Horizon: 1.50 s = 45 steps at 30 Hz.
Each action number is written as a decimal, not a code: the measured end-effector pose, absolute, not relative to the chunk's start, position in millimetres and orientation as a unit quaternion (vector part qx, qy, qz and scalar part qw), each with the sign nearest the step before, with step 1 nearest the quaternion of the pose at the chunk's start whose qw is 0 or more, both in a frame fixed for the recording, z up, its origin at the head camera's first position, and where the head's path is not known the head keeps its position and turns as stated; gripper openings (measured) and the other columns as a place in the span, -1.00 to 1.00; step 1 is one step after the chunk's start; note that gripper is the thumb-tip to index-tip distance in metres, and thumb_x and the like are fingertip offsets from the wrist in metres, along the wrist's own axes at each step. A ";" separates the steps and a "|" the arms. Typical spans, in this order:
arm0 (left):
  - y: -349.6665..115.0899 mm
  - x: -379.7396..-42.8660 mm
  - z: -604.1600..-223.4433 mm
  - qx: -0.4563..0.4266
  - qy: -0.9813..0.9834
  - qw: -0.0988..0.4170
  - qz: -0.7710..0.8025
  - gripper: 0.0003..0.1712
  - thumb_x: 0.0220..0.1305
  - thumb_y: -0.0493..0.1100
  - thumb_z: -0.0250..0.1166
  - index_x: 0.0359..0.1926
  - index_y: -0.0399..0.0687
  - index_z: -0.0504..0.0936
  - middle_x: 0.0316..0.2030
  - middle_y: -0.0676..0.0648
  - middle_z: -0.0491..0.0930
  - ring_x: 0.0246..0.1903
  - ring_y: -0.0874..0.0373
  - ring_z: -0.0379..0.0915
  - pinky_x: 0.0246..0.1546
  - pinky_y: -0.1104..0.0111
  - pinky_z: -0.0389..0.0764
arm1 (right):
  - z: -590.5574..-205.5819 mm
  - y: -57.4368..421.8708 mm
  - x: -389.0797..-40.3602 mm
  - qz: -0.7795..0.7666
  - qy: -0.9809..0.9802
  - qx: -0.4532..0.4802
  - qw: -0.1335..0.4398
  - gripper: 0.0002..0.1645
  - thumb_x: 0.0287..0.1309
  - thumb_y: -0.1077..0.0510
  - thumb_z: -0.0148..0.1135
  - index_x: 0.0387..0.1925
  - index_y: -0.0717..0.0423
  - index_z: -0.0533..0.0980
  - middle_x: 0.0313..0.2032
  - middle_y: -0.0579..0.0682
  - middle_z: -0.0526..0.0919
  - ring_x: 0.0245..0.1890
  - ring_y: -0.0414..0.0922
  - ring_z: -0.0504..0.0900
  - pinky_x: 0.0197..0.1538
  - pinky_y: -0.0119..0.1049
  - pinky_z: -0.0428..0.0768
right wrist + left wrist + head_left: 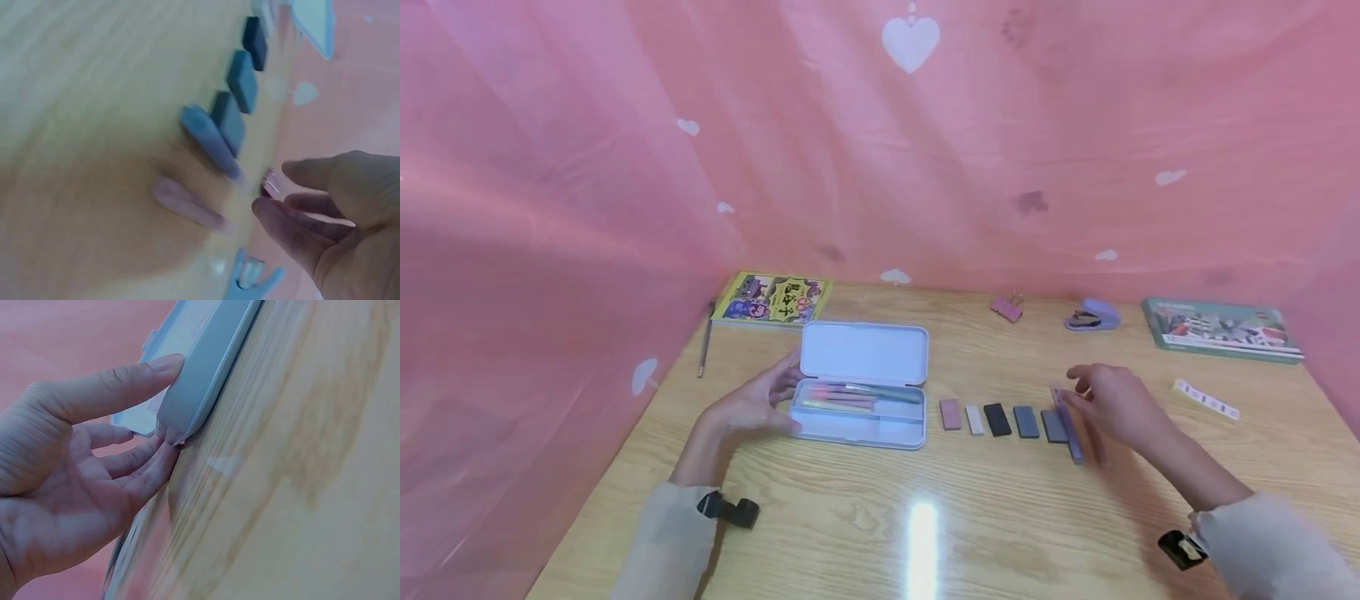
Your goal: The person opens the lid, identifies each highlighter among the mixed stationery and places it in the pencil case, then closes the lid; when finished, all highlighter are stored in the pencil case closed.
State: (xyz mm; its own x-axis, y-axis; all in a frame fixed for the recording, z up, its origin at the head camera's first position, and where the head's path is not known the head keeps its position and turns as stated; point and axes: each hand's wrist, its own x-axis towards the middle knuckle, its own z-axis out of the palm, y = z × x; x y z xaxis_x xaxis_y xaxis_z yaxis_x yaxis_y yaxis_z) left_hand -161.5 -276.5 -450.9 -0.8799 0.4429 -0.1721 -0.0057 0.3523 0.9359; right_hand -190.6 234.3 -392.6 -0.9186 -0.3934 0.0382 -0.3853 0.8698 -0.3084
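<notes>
A pale blue pencil case (901,429) lies with its lid raised, several pastel pens (842,397) in its back compartment. My left hand (755,402) grips its left end, thumb (134,384) at the front wall and fingers at the back corner. My right hand (1118,404) hovers over a purple pen (1070,429) and a pinkish pen (187,206), both lying on the table. Thumb and forefinger are apart, with nothing between them in the right wrist view. The purple pen lies against a grey-blue eraser-like block (1054,426).
A row of small blocks (997,419) runs between the case and pens. Behind stand a pink binder clip (1007,308), a purple stapler (1093,315) and a green flat box (1225,330). A yellow book (772,298) and a pencil (705,342) lie left, a white strip (1207,399) right.
</notes>
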 end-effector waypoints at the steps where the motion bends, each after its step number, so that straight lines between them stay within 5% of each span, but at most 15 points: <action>1: -276.5 -161.8 -451.2 0.141 0.795 0.202 0.554 0.44 -0.25 -0.35 0.54 0.48 0.27 -0.26 0.20 -0.19 0.25 0.34 -0.14 0.08 0.34 0.15 0.26 | -396.5 234.2 -189.9 -0.158 0.968 -0.196 0.015 -0.65 0.12 0.15 0.26 -0.22 0.42 0.58 -0.52 0.06 0.65 -0.54 -0.12 0.60 -0.49 -0.15 0.63; 7: -276.2 -161.6 -450.8 0.153 0.798 0.192 0.550 0.45 -0.26 -0.35 0.54 0.49 0.21 -0.28 0.19 -0.20 0.23 0.34 -0.13 0.07 0.38 0.14 0.18 | -411.8 231.0 -187.0 -0.163 0.972 -0.166 0.026 -0.67 0.23 0.10 0.13 -0.55 0.17 0.63 -0.67 -0.09 0.61 -0.69 -0.24 0.49 -0.53 -0.20 0.58; 20: -277.0 -158.8 -448.6 0.144 0.806 0.192 0.541 0.45 -0.25 -0.35 0.53 0.49 0.24 -0.29 0.21 -0.15 0.25 0.34 -0.09 0.08 0.37 0.18 0.21 | -414.9 222.7 -198.1 -0.176 0.974 -0.116 0.088 -0.69 0.15 0.14 0.20 -0.64 0.20 0.61 -0.73 -0.09 0.50 -0.71 -0.16 0.40 -0.65 -0.35 0.35; 33: -277.8 -160.4 -452.0 0.151 0.802 0.192 0.545 0.44 -0.25 -0.33 0.54 0.48 0.25 -0.27 0.20 -0.18 0.26 0.34 -0.13 0.08 0.36 0.14 0.22 | -379.7 217.7 -210.7 -0.183 0.964 -0.176 0.074 -0.74 0.17 0.16 0.20 -0.32 0.33 0.63 -0.52 0.06 0.67 -0.67 -0.22 0.50 -0.65 -0.35 0.47; 45: -275.7 -163.0 -451.3 0.122 0.801 0.212 0.546 0.45 -0.24 -0.30 0.54 0.47 0.40 -0.27 0.26 -0.10 0.19 0.36 -0.10 0.06 0.25 0.28 0.40 | -363.0 118.6 -214.6 -0.220 0.925 -0.293 0.100 -0.78 0.13 0.18 0.26 -0.23 0.25 0.63 -0.46 0.02 0.69 -0.61 -0.25 0.54 -0.59 -0.42 0.53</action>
State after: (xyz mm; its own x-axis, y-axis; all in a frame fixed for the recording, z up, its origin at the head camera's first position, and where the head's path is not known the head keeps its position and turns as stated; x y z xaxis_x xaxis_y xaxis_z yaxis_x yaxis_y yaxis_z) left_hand -163.0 -275.7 -451.3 -0.8805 0.4273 -0.2052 -0.0348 0.3735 0.9270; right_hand -214.6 118.6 -363.0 -0.8084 -0.5860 -0.0551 -0.4983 0.7312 -0.4658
